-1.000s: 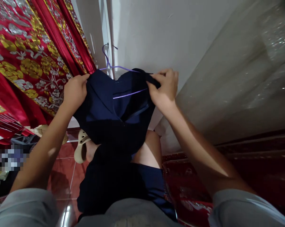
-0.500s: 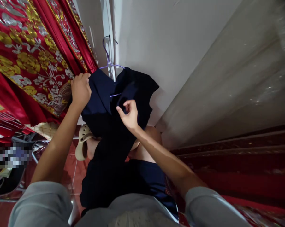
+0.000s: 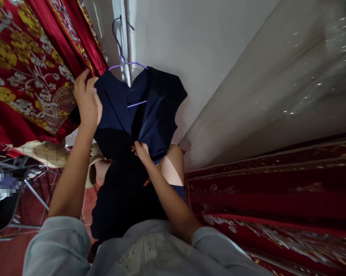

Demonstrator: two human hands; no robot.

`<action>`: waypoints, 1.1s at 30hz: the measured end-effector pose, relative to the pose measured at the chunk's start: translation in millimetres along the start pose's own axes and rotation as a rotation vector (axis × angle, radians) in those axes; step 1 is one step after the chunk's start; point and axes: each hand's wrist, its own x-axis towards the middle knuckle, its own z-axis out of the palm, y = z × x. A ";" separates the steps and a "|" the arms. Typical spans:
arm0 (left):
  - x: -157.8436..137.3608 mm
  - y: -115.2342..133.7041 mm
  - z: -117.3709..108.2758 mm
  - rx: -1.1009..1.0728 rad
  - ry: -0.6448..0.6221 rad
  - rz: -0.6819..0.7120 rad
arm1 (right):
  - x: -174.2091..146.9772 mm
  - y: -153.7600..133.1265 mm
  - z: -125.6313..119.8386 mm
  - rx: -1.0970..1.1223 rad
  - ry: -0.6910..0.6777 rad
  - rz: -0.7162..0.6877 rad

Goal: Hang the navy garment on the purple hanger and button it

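Observation:
A dark navy garment (image 3: 161, 103) with an open V-shaped front hangs on a thin purple hanger (image 3: 132, 62), in front of my legs. My left hand (image 3: 88, 101) is at the garment's left shoulder edge, its fingers loosely spread; whether they press on the cloth is hard to see. Lower down, my right hand (image 3: 141, 151) pinches the front edge of the garment near the bottom of the V opening. The lower part of the cloth is in dark shadow and merges with my dark clothing.
Red cloth with gold and silver floral decoration (image 3: 37, 73) hangs at the left. A pale wall (image 3: 190, 42) stands behind the hanger. Shiny plastic sheeting (image 3: 276, 96) and red fabric (image 3: 276, 203) lie to the right. A metal-framed chair (image 3: 36, 191) stands on the red tiled floor.
My right hand has moved down and left and now pinches the garment's front edge. The left hand's fingers have loosened and spread at the shoulder. The view has shifted slightly.

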 end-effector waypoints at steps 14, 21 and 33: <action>-234.6 78.5 65.7 -0.581 -0.059 -0.313 | -72.0 -40.3 -52.2 0.194 -0.179 -0.276; -239.8 69.1 66.8 -0.522 0.025 -0.448 | -90.7 -41.4 -42.3 0.312 -0.335 -0.145; -210.8 48.3 90.6 -0.273 -0.284 -0.148 | 1.7 -239.9 -61.6 0.319 -0.154 -0.483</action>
